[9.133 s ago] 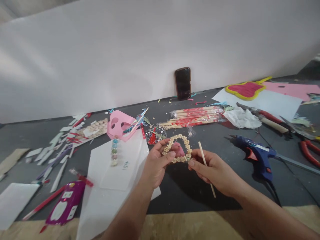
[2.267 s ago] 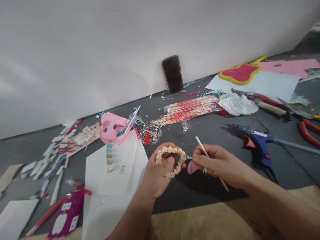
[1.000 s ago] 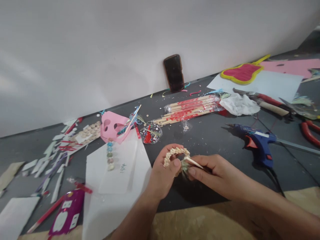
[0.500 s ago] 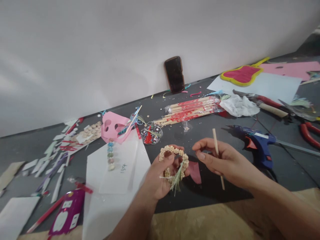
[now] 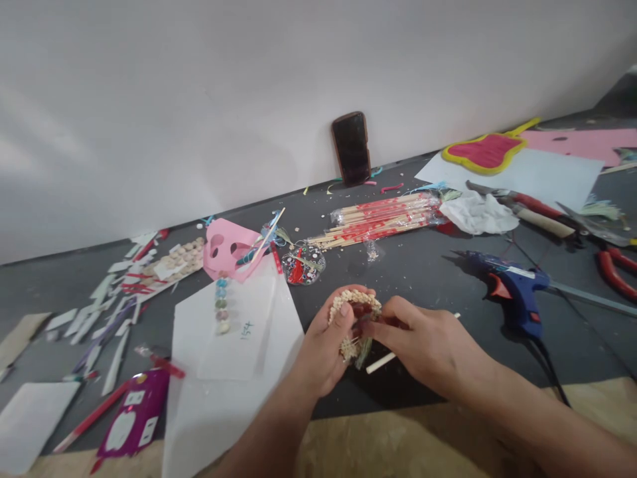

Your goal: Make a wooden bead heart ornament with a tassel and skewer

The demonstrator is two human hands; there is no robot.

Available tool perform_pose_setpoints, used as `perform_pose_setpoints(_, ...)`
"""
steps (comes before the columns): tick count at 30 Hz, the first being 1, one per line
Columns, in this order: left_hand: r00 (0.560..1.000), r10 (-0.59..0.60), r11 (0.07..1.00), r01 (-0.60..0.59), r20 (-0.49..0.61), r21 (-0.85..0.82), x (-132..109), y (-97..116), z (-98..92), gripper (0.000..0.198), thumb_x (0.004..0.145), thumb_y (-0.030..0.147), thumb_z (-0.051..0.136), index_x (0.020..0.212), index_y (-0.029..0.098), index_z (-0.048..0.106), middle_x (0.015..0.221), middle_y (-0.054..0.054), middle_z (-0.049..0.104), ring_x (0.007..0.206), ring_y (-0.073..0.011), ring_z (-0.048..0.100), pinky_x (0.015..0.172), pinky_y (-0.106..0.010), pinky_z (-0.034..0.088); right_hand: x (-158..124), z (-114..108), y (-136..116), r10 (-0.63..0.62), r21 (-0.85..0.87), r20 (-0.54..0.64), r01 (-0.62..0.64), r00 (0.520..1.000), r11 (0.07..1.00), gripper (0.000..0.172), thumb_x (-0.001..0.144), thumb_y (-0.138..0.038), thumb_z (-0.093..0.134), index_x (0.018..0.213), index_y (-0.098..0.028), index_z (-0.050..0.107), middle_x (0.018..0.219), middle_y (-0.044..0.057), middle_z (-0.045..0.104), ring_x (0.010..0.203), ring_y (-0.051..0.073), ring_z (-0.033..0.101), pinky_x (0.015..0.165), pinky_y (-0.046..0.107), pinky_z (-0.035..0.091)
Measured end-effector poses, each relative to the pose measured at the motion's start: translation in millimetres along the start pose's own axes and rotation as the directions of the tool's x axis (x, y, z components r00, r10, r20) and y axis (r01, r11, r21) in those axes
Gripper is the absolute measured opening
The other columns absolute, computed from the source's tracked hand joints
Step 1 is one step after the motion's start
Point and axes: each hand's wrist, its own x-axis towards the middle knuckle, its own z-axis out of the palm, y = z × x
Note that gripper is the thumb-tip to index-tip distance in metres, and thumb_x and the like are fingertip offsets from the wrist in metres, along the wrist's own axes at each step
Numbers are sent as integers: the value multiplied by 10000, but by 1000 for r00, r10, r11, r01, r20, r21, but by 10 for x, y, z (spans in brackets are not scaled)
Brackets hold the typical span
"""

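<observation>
A ring of small cream beads or nuggets (image 5: 352, 297) is in my left hand (image 5: 318, 345), whose thumb presses on its near side and whose fingers curl behind. A pale green tassel (image 5: 365, 352) hangs from the ring's lower right. The fingertips of my right hand (image 5: 432, 338) meet the ring's right side; the exact contact is hidden. Lying slantwise through that closed hand is a thin wooden stick (image 5: 381, 362), both ends showing. To the right of it rests a blue glue gun (image 5: 520, 285).
Wrapped wooden sticks (image 5: 383, 216) lie ahead, with a phone (image 5: 351, 147) leaning on the wall. Pliers (image 5: 617, 269) and a crumpled tissue (image 5: 478, 212) are at right. White paper (image 5: 199, 411), a pink cutout (image 5: 226, 245) and a purple case (image 5: 134, 415) lie at left.
My right hand has moved left to the ring, and the stick in it has swung from upright to slanted. The ring is turned, and the pink piece beside it is now covered.
</observation>
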Motion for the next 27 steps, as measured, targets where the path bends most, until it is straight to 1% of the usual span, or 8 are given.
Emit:
perform_pose_setpoints(2, 999, 24, 1000, -24, 23, -5, 2, -5, -2, 268, 846, 348, 606, 1056, 183, 583, 1126, -86, 620, 953, -184, 610, 831, -293, 476, 8, -6, 6, -46, -3, -36, 46, 998, 999, 305, 841, -98, 410, 933, -270, 645, 829, 4, 583, 614, 97, 540, 497, 205, 363)
perform_pose_setpoints(6, 1000, 31, 1000, -31, -4, -3, 5, 18, -10, 239, 842, 318, 618, 1039, 183, 596, 1119, -75, 628, 947, -164, 609, 832, -278, 476, 46, -41, 27, -89, 62, -181, 102, 979, 993, 293, 853, -66, 374, 916, -224, 612, 872, 20, 648, 686, 101, 603, 552, 196, 422)
perform_pose_setpoints(9, 999, 32, 999, -34, -40, -32, 8, 45, -7, 231, 828, 301, 637, 1020, 181, 596, 1092, -74, 644, 944, -168, 616, 836, -290, 478, 67, -61, 47, -42, 152, -238, 80, 970, 985, 185, 878, -119, 412, 913, -202, 574, 875, 39, 674, 723, 107, 627, 594, 194, 453)
perform_pose_setpoints(13, 993, 49, 998, -52, -111, -25, 18, 57, 19, 264, 805, 308, 663, 1024, 181, 589, 1033, -68, 665, 895, -159, 625, 813, -278, 479, 65, -48, 61, 21, 230, -236, 35, 972, 973, 120, 889, -168, 445, 916, -202, 557, 898, 61, 680, 770, 121, 641, 639, 206, 482)
perform_pose_setpoints(17, 989, 94, 995, -90, -116, 41, 8, 14, 42, 301, 800, 371, 662, 1033, 192, 597, 1048, -54, 647, 926, -157, 601, 812, -251, 463, 60, -12, 32, -14, 246, -260, 80, 966, 966, 150, 878, -136, 454, 943, -204, 572, 928, 62, 698, 792, 129, 664, 649, 212, 508)
perform_pose_setpoints(21, 995, 98, 990, -95, -33, 102, -27, -46, 39, 350, 813, 447, 621, 1065, 205, 599, 1012, -51, 641, 889, -162, 600, 823, -272, 453, 56, 29, -4, -54, 179, -283, 108, 958, 978, 182, 883, -142, 455, 964, -189, 611, 948, 72, 716, 828, 148, 682, 697, 231, 538)
perform_pose_setpoints(25, 999, 53, 998, -53, -2, 36, -33, -35, 33, 359, 839, 469, 574, 1080, 203, 584, 1007, -63, 643, 889, -172, 612, 782, -278, 476, 32, 43, -11, -160, 120, -293, 203, 942, 972, 275, 863, -107, 446, 1069, -195, 607, 1030, 75, 708, 892, 161, 678, 740, 251, 548)
perform_pose_setpoints(27, 1000, 26, 999, -26, -7, -22, -23, 10, 18, 343, 852, 459, 558, 1069, 194, 585, 977, -66, 649, 866, -175, 626, 751, -281, 500, 29, 14, 8, -114, 200, -340, 190, 934, 961, 304, 844, -96, 473, 1106, -203, 586, 1029, 72, 696, 884, 148, 669, 743, 238, 539)
